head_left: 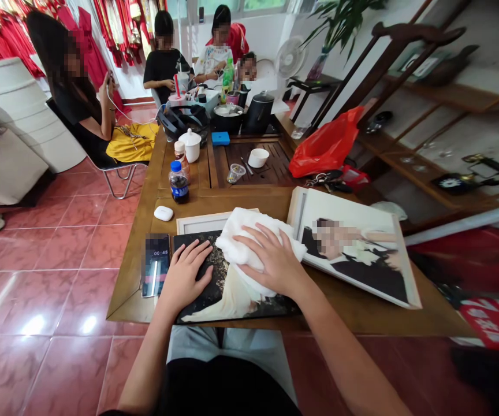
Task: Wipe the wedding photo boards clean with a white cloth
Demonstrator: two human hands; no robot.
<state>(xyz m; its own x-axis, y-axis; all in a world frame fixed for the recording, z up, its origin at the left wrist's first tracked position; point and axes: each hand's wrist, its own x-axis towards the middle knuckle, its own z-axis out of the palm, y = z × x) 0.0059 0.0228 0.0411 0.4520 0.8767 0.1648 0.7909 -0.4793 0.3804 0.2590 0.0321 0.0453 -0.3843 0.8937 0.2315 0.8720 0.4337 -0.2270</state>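
A dark photo panel point(215, 289) lies flat at the near edge of the wooden table point(362, 312). My left hand point(184, 277) rests flat on its left part, fingers spread, holding nothing. My right hand point(275, 260) presses a white cloth point(245, 231) onto the panel, fingers stretched over the cloth. A second framed photo point(357, 242) lies to the right, leaning on the first. A white frame point(197, 222) peeks out behind the cloth.
A phone point(156, 264) showing a timer lies left of the panel, a white earbud case point(163, 213) beyond it. Bottles point(179, 182), a white jar point(190, 144), bowl point(258, 157), kettles and a red bag point(327, 147) crowd the far table. Several people sit beyond.
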